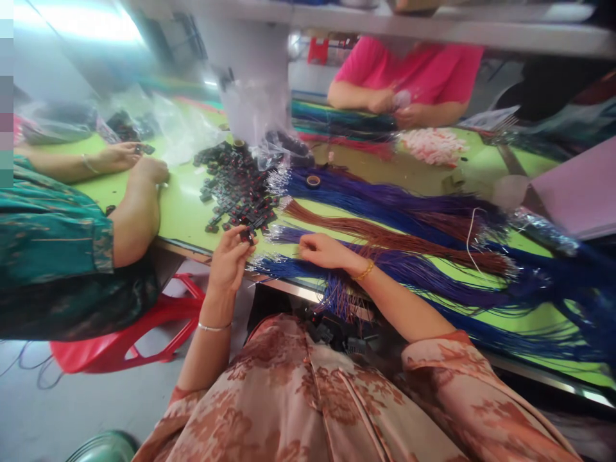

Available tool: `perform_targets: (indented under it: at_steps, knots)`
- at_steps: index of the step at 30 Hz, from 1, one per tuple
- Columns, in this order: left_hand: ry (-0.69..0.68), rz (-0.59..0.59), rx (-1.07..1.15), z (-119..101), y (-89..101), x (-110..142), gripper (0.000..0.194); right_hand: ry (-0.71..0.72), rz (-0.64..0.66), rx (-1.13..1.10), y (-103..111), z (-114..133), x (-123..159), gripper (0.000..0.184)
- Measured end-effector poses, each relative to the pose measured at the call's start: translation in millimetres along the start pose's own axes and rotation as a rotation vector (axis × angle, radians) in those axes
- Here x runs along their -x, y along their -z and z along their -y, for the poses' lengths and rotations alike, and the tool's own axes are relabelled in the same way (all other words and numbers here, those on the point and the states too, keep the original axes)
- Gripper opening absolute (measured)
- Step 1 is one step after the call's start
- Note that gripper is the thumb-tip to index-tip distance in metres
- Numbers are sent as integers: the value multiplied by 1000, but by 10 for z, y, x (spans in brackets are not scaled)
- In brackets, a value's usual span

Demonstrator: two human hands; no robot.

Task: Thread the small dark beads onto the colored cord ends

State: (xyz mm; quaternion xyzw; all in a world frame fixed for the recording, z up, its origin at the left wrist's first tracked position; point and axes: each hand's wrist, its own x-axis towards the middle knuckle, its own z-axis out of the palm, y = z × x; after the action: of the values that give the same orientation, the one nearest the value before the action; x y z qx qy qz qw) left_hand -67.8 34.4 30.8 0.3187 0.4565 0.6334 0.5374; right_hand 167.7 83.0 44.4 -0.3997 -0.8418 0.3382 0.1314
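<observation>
My left hand is raised at the table's near edge. Its thumb and fingers pinch a small black plastic connector housing with red on it. Just beyond lies a heap of similar black housings. My right hand is closed with curled fingers over the purple wires; whatever its fingertips hold is hidden. Blue wires with bare silvery ends lie below it, and a bundle of brown wires runs behind it.
A roll of tape rests on the dark blue wires. At left a co-worker's hands handle a dark part, near a red stool. Across the table sits a person in pink, behind pale pink pieces. A shelf spans the top.
</observation>
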Motion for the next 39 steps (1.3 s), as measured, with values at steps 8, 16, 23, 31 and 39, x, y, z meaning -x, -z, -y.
perform_targets:
  at_steps: [8, 16, 23, 31, 39]
  knots:
    - [219, 128, 140, 250, -210, 151, 33, 60, -107, -346, -140, 140, -18, 12]
    - [312, 228, 191, 344, -305, 227, 40, 57, -244, -185, -237, 131, 104, 20]
    - [330, 243, 176, 332, -334, 240, 39, 59, -260, -144, -244, 157, 126, 19]
    - [336, 254, 142, 356, -324, 259, 41, 17, -233, -118, -243, 173, 129, 22]
    - [183, 181, -47, 422, -369, 306, 39, 73, -218, 126, -304, 178, 151, 17]
